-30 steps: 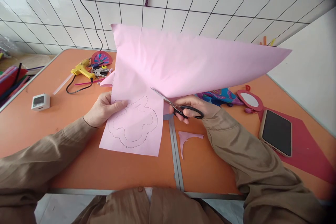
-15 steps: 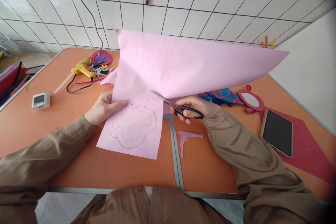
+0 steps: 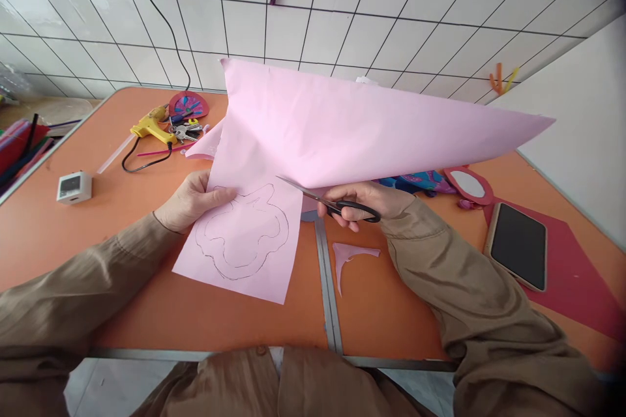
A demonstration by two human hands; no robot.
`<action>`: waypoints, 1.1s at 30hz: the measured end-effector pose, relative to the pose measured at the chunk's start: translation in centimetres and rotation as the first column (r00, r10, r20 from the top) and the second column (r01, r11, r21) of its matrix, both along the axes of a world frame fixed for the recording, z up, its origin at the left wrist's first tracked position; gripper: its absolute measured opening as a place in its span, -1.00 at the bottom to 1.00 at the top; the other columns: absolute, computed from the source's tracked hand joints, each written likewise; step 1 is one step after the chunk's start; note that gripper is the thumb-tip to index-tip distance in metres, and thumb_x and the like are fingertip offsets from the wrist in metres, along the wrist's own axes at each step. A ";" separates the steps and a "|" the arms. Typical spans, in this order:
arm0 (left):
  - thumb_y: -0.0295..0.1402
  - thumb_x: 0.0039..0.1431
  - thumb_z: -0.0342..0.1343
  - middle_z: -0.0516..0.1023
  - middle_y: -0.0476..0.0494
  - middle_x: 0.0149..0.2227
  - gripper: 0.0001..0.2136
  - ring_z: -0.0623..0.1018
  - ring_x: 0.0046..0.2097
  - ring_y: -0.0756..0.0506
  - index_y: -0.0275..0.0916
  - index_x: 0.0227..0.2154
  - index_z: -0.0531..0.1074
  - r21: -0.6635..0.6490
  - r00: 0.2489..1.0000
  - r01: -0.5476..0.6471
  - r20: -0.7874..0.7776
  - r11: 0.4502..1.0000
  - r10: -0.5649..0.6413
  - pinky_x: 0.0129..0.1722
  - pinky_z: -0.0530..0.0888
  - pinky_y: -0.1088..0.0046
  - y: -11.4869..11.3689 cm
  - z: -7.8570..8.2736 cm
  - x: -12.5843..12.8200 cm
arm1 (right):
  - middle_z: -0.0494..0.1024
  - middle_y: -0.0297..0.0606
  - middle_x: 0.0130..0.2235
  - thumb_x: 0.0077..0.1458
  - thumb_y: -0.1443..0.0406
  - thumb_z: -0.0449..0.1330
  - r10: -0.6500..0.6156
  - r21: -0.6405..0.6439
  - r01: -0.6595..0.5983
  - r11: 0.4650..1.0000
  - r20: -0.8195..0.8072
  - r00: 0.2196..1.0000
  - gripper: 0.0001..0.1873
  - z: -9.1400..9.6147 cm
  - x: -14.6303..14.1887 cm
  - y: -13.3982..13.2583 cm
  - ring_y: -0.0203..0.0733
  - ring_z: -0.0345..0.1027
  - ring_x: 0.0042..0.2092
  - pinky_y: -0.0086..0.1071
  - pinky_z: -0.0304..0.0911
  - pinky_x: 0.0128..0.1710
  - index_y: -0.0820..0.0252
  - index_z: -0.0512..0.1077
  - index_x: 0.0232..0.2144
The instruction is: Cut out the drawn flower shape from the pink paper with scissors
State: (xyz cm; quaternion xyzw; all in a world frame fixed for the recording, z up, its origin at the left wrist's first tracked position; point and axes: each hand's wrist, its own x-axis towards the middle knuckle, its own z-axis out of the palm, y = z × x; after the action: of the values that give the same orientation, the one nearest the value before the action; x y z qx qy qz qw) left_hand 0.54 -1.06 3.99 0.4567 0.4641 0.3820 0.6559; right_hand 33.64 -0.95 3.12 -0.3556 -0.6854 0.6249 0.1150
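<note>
A large pink sheet (image 3: 313, 117), paper or thin foam, is raised over the table, its upper part flaring to the right. Double wavy outlines are drawn in dark line on its lower flap. My left hand (image 3: 195, 201) pinches the flap's left edge, thumb on top beside the drawing. In my right hand (image 3: 359, 204) are black-handled scissors (image 3: 359, 210), fingers through the loops. Their blades point left across the sheet, just above the drawn outline, where a cut separates the flap's right side from the upper part. The lower blade is hidden.
A yellow glue gun (image 3: 153, 125), keys (image 3: 186, 131) and a small white device (image 3: 74, 187) lie at left. A pink scrap (image 3: 349, 257) lies near the table's middle seam (image 3: 327, 300). At right, a phone (image 3: 518, 246) rests on a red sheet (image 3: 580, 273).
The sheet has tilted slightly: its right tip dropped and moved right, while the drawn flap swung a little left and down. Both hands keep their holds.
</note>
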 end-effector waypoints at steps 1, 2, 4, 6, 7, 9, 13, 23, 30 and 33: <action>-0.34 -0.09 0.44 0.65 -0.06 -0.53 -0.87 0.58 -0.57 -0.05 -0.22 -0.55 0.60 0.001 1.000 -0.001 -0.002 1.000 0.001 -0.61 0.54 0.55 0.0 0.0 0.0 | 0.41 -0.37 -0.49 0.02 -0.17 0.26 0.007 -0.006 -0.006 1.000 0.007 1.000 -0.35 -0.2 0.1 0.1 -0.42 0.28 -0.58 -0.49 0.23 -0.55 0.32 0.45 -0.17; -0.34 -0.09 0.44 0.65 -0.06 -0.53 -0.87 0.59 -0.57 -0.05 -0.22 -0.55 0.60 0.001 1.000 -0.002 -0.004 1.000 0.002 -0.60 0.54 0.56 -0.1 0.1 0.1 | 0.41 -0.37 -0.49 0.01 -0.17 0.26 0.011 -0.011 -0.011 1.000 0.013 1.000 -0.35 -0.4 0.1 0.2 -0.42 0.28 -0.59 -0.49 0.23 -0.57 0.32 0.45 -0.18; -0.35 -0.08 0.44 0.66 -0.06 -0.52 -0.88 0.60 -0.55 -0.05 -0.22 -0.53 0.61 0.001 1.000 0.004 -0.004 1.000 -0.004 -0.58 0.55 0.56 -0.2 0.2 0.1 | 0.41 -0.37 -0.50 0.02 -0.15 0.26 0.012 -0.019 -0.012 1.000 0.023 1.000 -0.36 -0.7 0.1 0.4 -0.42 0.26 -0.60 -0.49 0.22 -0.59 0.32 0.45 -0.17; -0.35 -0.08 0.43 0.66 -0.07 -0.51 -0.89 0.60 -0.55 -0.05 -0.22 -0.51 0.63 0.001 1.000 0.011 0.002 1.000 -0.011 -0.57 0.56 0.56 -0.2 0.2 0.1 | 0.40 -0.38 -0.50 0.03 -0.13 0.26 0.014 -0.024 -0.014 1.000 0.028 1.000 -0.38 -0.9 0.2 0.5 -0.43 0.25 -0.60 -0.50 0.22 -0.61 0.32 0.45 -0.17; -0.35 -0.07 0.43 0.66 -0.07 -0.51 -0.90 0.60 -0.55 -0.05 -0.21 -0.51 0.63 0.002 1.000 0.015 0.003 1.000 -0.015 -0.58 0.56 0.56 -0.2 0.2 0.1 | 0.39 -0.38 -0.50 0.03 -0.13 0.26 0.024 -0.027 -0.023 0.999 0.027 0.999 -0.38 -1.0 0.1 0.5 -0.42 0.25 -0.59 -0.51 0.23 -0.61 0.32 0.45 -0.18; -0.36 -0.06 0.42 0.66 -0.07 -0.52 -0.91 0.60 -0.56 -0.04 -0.21 -0.52 0.63 0.008 1.000 0.025 -0.001 1.000 -0.025 -0.59 0.55 0.58 -0.2 0.2 0.0 | 0.39 -0.34 -0.47 0.03 -0.14 0.26 0.041 -0.021 -0.041 0.999 0.016 0.999 -0.38 -1.0 0.1 0.5 -0.40 0.28 -0.54 -0.52 0.26 -0.61 0.32 0.45 -0.18; -0.34 -0.07 0.43 0.65 -0.09 -0.52 -0.89 0.60 -0.56 -0.05 -0.21 -0.53 0.63 -0.003 0.999 0.050 0.000 0.999 -0.050 -0.60 0.55 0.57 0.0 0.0 -0.1 | 0.45 -0.22 -0.29 0.05 -0.15 0.25 0.056 0.010 -0.056 0.998 0.000 0.998 -0.39 -0.9 0.2 0.4 -0.42 0.31 -0.47 -0.54 0.32 -0.58 0.31 0.46 -0.20; -0.27 -0.12 0.47 0.65 -0.09 -0.53 -0.84 0.58 -0.58 -0.06 -0.20 -0.56 0.63 0.002 0.992 0.124 0.003 0.992 -0.124 -0.64 0.53 0.56 1.1 -1.2 -0.7 | 0.47 -0.16 -0.23 0.07 -0.10 0.24 0.047 0.005 -0.047 0.999 0.012 0.999 -0.43 -1.2 0.3 0.4 -0.42 0.28 -0.49 -0.53 0.31 -0.64 0.32 0.45 -0.20; -0.38 -0.06 0.42 0.64 -0.08 -0.53 -0.90 0.58 -0.57 -0.02 -0.24 -0.54 0.62 -0.035 0.998 0.064 0.005 0.997 -0.064 -0.60 0.53 0.59 0.2 -0.3 0.0 | 0.47 -0.15 -0.25 0.07 -0.11 0.24 -0.026 -0.015 0.027 1.000 0.024 0.999 -0.41 -0.6 0.3 -0.4 -0.40 0.31 -0.47 -0.55 0.32 -0.62 0.33 0.48 -0.19; -0.39 -0.06 0.42 0.63 -0.08 -0.54 -0.89 0.57 -0.57 -0.03 -0.25 -0.56 0.61 -0.030 0.998 0.070 0.003 0.997 -0.070 -0.62 0.52 0.59 0.0 -0.1 0.1 | 0.48 -0.23 -0.29 0.06 -0.08 0.27 -0.025 -0.030 0.026 0.999 0.026 0.999 -0.46 -0.2 0.3 -0.5 -0.47 0.29 -0.54 -0.58 0.32 -0.61 0.30 0.49 -0.20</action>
State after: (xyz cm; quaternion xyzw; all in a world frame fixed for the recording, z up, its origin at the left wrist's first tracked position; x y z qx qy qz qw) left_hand 0.63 -1.01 3.87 0.4626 0.4529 0.3521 0.6759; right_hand 33.99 -1.47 2.87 -0.3741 -0.6726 0.6293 0.1086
